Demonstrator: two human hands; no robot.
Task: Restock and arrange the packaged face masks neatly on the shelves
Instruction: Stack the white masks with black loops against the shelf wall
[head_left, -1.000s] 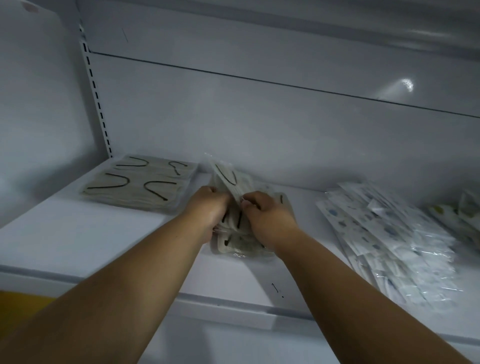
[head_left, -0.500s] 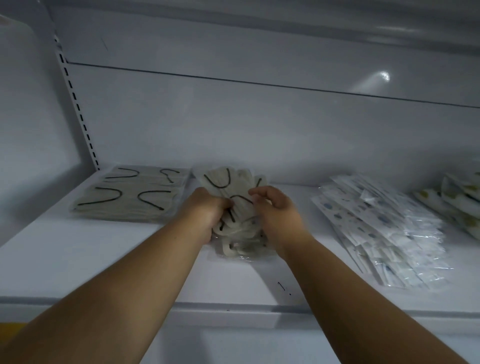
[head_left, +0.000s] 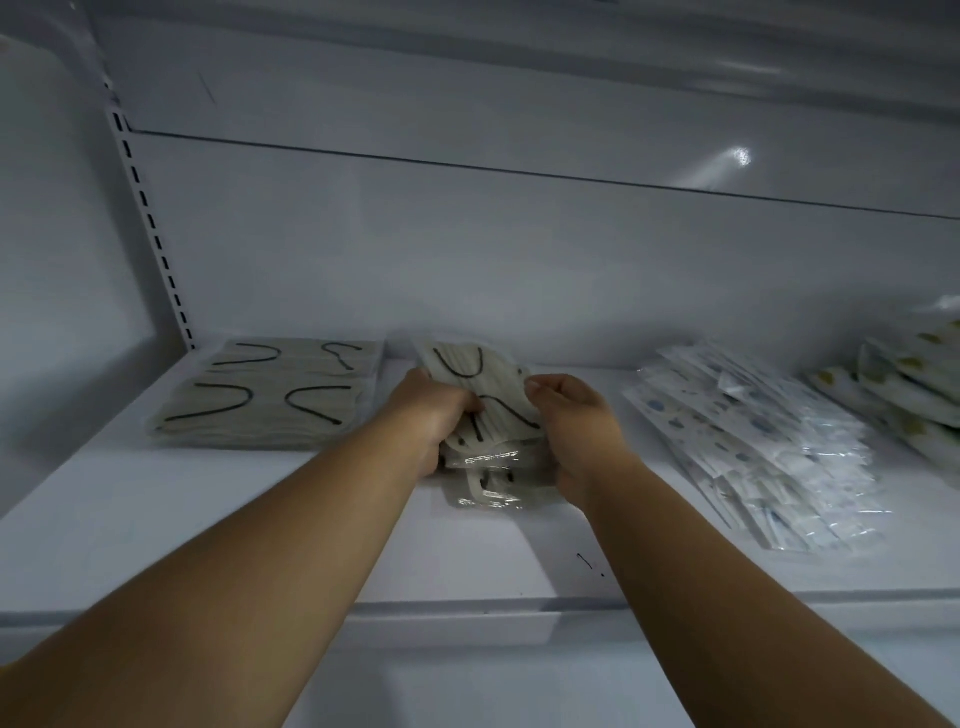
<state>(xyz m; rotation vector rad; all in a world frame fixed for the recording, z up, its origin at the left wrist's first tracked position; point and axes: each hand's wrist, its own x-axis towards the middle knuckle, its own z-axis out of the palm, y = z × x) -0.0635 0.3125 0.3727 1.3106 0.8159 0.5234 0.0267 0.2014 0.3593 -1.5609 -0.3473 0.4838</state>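
Observation:
A loose bundle of beige packaged face masks (head_left: 480, 387) with black ear loops sits on the white shelf (head_left: 208, 509), tilted toward the back wall. My left hand (head_left: 434, 410) grips its left side and my right hand (head_left: 576, 421) grips its right side. The bundle's lower packs fan out toward me between my wrists. To the left lies a flat, neat stack of the same beige masks (head_left: 270, 397).
A slanted pile of white masks with blue dots (head_left: 753, 452) lies to the right. Further right are packs with yellow-green print (head_left: 914, 384). The back wall stands close behind, and a slotted upright (head_left: 150, 228) runs up the left corner.
Both hands have kept hold of the beige bundle; its top packs have shifted from leaning upright toward lying back and spread out more. The camera has drifted slightly.

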